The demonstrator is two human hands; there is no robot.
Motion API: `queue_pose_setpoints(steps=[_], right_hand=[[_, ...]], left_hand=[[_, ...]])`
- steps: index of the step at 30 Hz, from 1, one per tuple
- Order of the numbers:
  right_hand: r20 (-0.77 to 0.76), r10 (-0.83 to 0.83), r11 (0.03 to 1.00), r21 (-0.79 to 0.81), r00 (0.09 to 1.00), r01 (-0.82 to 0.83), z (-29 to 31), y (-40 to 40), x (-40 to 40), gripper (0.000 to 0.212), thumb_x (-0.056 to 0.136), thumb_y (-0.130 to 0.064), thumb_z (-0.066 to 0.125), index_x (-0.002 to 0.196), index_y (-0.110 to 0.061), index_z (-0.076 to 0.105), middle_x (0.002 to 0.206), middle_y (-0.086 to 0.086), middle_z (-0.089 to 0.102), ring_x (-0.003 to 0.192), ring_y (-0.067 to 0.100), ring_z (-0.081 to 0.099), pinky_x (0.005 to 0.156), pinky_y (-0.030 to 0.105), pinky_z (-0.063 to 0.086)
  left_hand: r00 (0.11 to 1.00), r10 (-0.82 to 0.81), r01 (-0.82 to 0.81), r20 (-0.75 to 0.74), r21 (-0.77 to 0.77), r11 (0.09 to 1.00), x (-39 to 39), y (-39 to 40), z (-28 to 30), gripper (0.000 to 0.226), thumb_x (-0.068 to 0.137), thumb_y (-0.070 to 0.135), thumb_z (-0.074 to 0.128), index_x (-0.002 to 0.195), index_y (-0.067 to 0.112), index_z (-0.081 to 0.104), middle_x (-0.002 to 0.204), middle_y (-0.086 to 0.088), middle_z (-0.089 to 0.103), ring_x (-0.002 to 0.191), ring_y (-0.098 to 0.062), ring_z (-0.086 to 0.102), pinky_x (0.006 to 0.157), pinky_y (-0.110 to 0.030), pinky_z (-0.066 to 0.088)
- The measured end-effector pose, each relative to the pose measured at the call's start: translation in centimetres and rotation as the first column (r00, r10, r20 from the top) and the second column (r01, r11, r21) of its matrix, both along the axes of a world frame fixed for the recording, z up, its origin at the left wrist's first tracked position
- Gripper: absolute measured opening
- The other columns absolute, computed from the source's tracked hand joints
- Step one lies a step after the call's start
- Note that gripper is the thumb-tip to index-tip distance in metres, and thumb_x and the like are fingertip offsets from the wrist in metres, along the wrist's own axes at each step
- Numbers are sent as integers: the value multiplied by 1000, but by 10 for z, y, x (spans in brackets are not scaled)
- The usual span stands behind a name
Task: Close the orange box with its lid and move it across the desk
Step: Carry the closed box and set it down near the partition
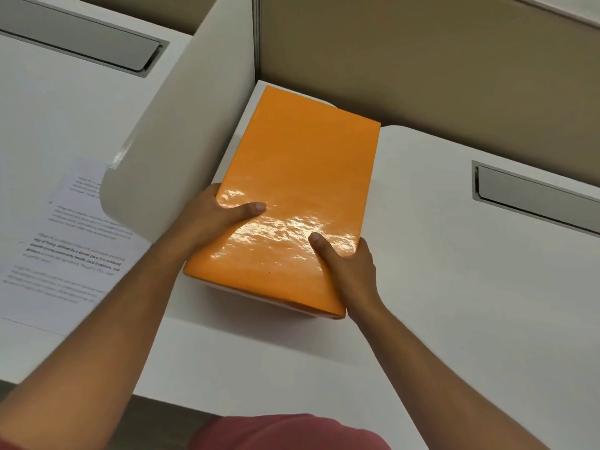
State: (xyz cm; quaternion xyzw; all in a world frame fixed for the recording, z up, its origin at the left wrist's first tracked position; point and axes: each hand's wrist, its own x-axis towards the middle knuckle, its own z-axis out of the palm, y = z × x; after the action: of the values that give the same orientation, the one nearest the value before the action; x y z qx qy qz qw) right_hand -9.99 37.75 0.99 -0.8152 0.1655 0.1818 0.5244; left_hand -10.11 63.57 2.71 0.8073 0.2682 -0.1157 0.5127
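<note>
A glossy orange box [292, 177] with its lid on sits on the white desk [454, 287], close to the divider panel at its left. My left hand [214, 219] grips the box's near left side, thumb lying on the lid. My right hand [344, 267] grips the near right corner, thumb on top as well. The fingers of both hands are hidden down the box's sides. Whether the box rests on the desk or is lifted slightly, I cannot tell.
A white curved divider panel [181, 141] stands left of the box. A printed sheet of paper [65, 248] lies on the neighbouring desk. A grey cable tray lid [535, 199] is set into the desk at right. A brown partition wall [422, 60] is behind.
</note>
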Motion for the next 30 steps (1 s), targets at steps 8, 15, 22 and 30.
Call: queue_pose_setpoints(steps=[8, 15, 22, 30], right_hand=[[476, 471, 814, -560, 743, -157, 19, 6, -23, 82, 98, -57, 45, 165, -18, 16, 175, 2, 6, 162, 21, 1, 129, 56, 12], [205, 713, 518, -799, 670, -307, -4, 32, 3, 79, 102, -65, 13, 165, -19, 20, 175, 6, 10, 162, 28, -2, 128, 58, 6], [233, 711, 529, -799, 663, -287, -4, 64, 62, 80, 101, -65, 17, 164, -16, 25, 174, 9, 16, 162, 31, 5, 128, 59, 5], [250, 708, 529, -807, 660, -262, -6, 93, 137, 80, 101, -65, 20, 163, -15, 28, 173, 10, 20, 161, 33, 9, 127, 61, 6]], left_hand=[[846, -464, 131, 263, 741, 659, -34, -33, -7, 65, 103, 58, 45, 148, 12, 56, 167, -12, 40, 153, -33, 38, 121, -56, 37], [781, -623, 356, 41, 791, 498, -21, -38, -25, 79, 104, 64, 11, 166, 16, 25, 176, -6, 17, 163, -27, 10, 131, -51, 13], [787, -614, 320, 53, 817, 480, 37, -9, -25, 76, 105, 62, 22, 163, 15, 33, 173, -9, 27, 161, -30, 20, 130, -51, 16], [799, -601, 321, 28, 826, 464, 107, 16, -19, 78, 103, 62, 17, 164, 16, 29, 174, -7, 24, 161, -29, 18, 131, -50, 14]])
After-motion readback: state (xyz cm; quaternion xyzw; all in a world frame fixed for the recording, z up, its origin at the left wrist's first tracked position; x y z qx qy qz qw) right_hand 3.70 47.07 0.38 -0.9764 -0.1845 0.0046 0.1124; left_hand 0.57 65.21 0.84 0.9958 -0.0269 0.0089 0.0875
